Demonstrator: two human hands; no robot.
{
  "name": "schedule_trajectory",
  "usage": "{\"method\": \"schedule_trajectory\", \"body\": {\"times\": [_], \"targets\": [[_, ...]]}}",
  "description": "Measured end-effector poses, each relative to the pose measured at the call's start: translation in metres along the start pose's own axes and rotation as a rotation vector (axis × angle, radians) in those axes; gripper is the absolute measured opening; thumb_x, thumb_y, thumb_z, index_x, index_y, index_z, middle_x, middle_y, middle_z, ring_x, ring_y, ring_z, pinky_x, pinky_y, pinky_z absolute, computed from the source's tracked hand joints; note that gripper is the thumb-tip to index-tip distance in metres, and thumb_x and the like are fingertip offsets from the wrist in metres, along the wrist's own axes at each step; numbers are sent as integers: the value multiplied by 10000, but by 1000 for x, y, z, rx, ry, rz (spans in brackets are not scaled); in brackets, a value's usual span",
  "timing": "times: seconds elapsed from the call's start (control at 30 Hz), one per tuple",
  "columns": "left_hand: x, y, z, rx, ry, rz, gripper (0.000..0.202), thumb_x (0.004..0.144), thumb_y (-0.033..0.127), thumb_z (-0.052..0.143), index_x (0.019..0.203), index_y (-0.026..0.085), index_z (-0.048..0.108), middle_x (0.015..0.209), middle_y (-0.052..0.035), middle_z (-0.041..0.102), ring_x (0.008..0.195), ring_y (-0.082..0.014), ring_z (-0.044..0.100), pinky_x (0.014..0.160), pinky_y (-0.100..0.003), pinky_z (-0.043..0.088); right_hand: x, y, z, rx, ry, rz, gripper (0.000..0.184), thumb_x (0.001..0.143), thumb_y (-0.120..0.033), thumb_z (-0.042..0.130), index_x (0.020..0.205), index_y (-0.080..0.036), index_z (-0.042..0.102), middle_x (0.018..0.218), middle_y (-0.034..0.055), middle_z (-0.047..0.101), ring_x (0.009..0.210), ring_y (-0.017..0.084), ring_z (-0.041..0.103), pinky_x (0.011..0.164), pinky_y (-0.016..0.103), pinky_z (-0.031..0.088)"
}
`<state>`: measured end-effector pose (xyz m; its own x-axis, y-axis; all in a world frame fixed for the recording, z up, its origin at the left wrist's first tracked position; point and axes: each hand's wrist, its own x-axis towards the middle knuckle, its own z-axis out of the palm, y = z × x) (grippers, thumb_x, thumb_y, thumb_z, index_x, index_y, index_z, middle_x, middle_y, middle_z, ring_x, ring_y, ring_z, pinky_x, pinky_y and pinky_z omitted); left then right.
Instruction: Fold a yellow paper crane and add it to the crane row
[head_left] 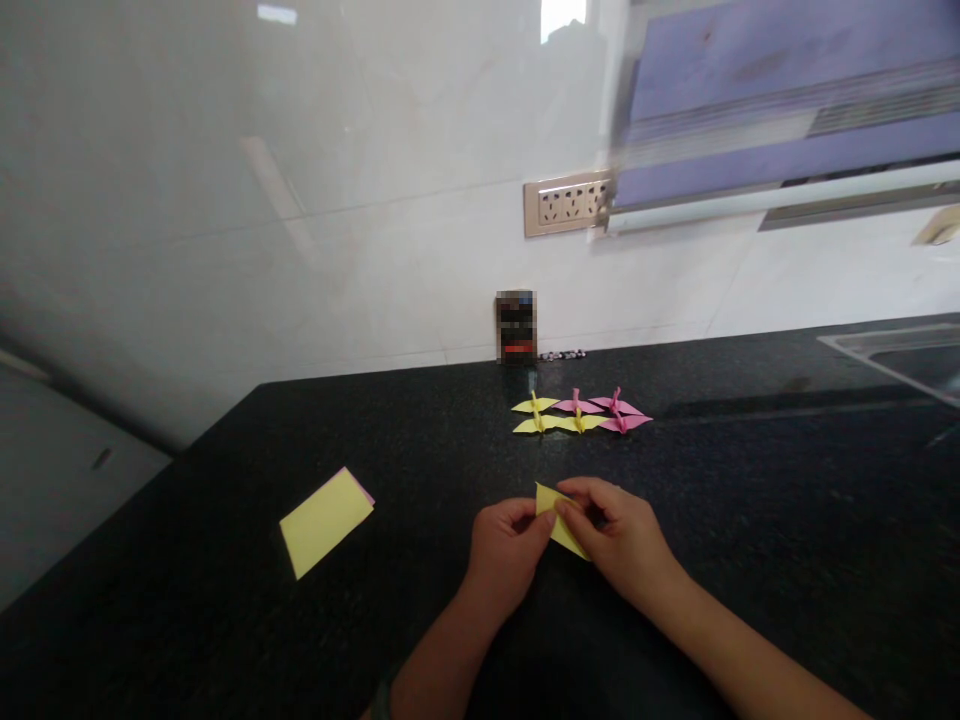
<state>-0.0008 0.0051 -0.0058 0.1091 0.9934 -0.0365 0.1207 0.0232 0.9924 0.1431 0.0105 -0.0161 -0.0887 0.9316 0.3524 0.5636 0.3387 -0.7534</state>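
A folded piece of yellow paper [568, 537] is pinched between my two hands above the dark countertop. My left hand [504, 548] grips its left edge with thumb and fingers. On the other side, my right hand [621, 530] has its thumb pressed on the paper's face, the index finger reaching over the top edge. Beyond my hands stand several small folded paper cranes in two rows, some yellow [538, 424] and some pink [621, 424], with wings spread. Off to the left lies a stack of paper sheets [327, 522], yellow on top with a pink edge showing beneath.
The black speckled countertop [420, 430] meets a white tiled wall [375, 280]. A blurred-out dark box [516, 327] leans there beside a patterned pen [564, 355]. Sockets [571, 203] and a purple panel [750, 100] are above. A sink edge [885, 365] shows at right.
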Motion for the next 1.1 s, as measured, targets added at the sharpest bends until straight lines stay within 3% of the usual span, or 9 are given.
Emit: {"method": "schedule_trajectory", "body": {"times": [0.13, 0.27, 0.37, 0.5, 0.57, 0.77, 1.1], "targets": [[2, -2, 0, -25, 22, -50, 208, 681, 324, 591, 665, 130, 662, 540, -2, 579, 497, -107, 491, 477, -195, 378, -3, -8, -2, -47, 25, -125, 93, 751, -235, 518, 791, -175, 577, 670, 28, 567, 609, 143, 522, 564, 275, 419], [3, -4, -1, -165, 14, -117, 231, 670, 345, 606, 690, 119, 648, 610, -18, 606, 530, -108, 523, 507, -198, 412, -3, -18, -8, 108, -53, -227, 126, 781, -238, 495, 796, -182, 607, 731, 44, 564, 679, 148, 528, 609, 276, 430], [3, -3, -3, -255, 1, -143, 260, 666, 352, 616, 753, 109, 643, 664, -35, 620, 576, -119, 550, 539, -209, 438, -1, -18, -6, 290, -83, -103, 178, 809, -261, 460, 759, -183, 612, 744, 45, 571, 701, 148, 535, 626, 273, 441], [2, -2, -3, -348, -50, -130, 259, 686, 347, 604, 790, 112, 632, 683, -36, 625, 598, -128, 566, 593, -252, 466, 2, -10, 2, 596, -116, 268, 187, 734, -345, 562, 822, -180, 565, 706, 9, 555, 630, 128, 530, 558, 244, 449], [2, -2, -4, -353, -57, -111, 240, 693, 338, 597, 782, 117, 628, 682, -33, 625, 591, -127, 564, 592, -257, 466, 3, -9, 4, 727, -155, 388, 241, 700, -368, 596, 830, -173, 541, 662, -16, 532, 565, 106, 509, 507, 224, 435], [3, -4, -4, -179, -16, -72, 193, 660, 309, 627, 679, 117, 616, 566, -8, 592, 498, -99, 515, 485, -198, 397, 3, -14, 1, 828, -306, 469, 287, 699, -438, 575, 719, -153, 549, 573, -13, 573, 523, 102, 521, 464, 203, 390], [1, -1, -1, -240, -82, -130, 154, 656, 227, 622, 751, 112, 584, 654, -25, 611, 565, -116, 554, 494, -200, 426, 3, -12, -1, 862, -277, 531, 269, 651, -409, 633, 672, -145, 587, 546, -19, 573, 476, 82, 489, 445, 193, 345]]}}
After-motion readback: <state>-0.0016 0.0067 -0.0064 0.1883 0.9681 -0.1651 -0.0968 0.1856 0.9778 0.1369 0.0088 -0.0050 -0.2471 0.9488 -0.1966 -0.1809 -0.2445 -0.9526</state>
